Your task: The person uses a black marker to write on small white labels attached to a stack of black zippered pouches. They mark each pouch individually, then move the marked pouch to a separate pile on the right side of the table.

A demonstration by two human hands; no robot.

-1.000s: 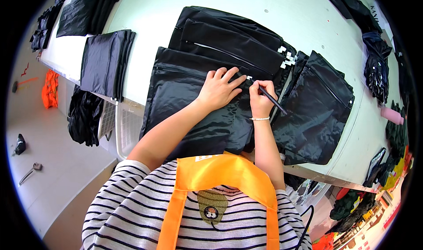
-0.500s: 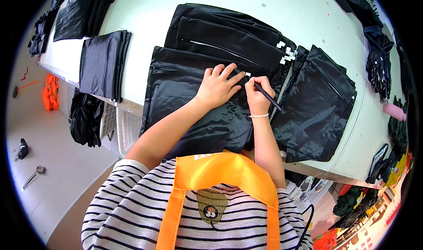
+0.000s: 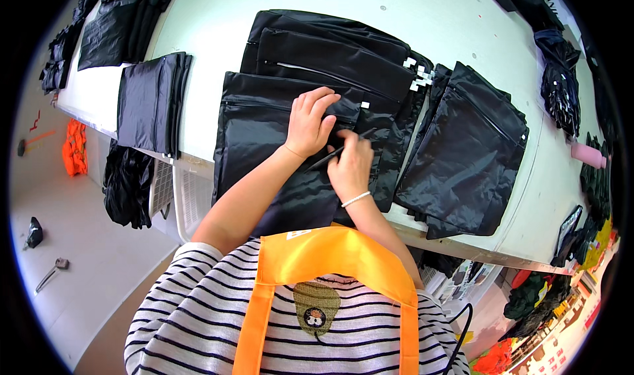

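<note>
A black fabric panel with a zip point(image 3: 264, 137) lies in front of me, with a small white tag point(image 3: 365, 105) at its upper right edge. My left hand point(image 3: 309, 123) rests on this panel below the zip end, fingers slightly bent and thumb apart. Just right of it, my right hand point(image 3: 351, 164) holds a slim black pen point(image 3: 321, 160) that slants across the fabric; its fingertips are partly hidden. Behind lie more black zipped panels point(image 3: 330, 55), with a cluster of white tags point(image 3: 421, 76) along their right side.
Another stack of black zipped pieces point(image 3: 469, 157) lies to the right. A folded black pile point(image 3: 150, 104) sits at the white table's point(image 3: 218, 18) left edge. A pink cylinder point(image 3: 588, 155) is at the far right. Orange cloth point(image 3: 75, 147) hangs on the left.
My right hand has moved left and nearer to me with the pen, away from the white tag. The left hand has shifted slightly left, with its fingers drawn closer together.
</note>
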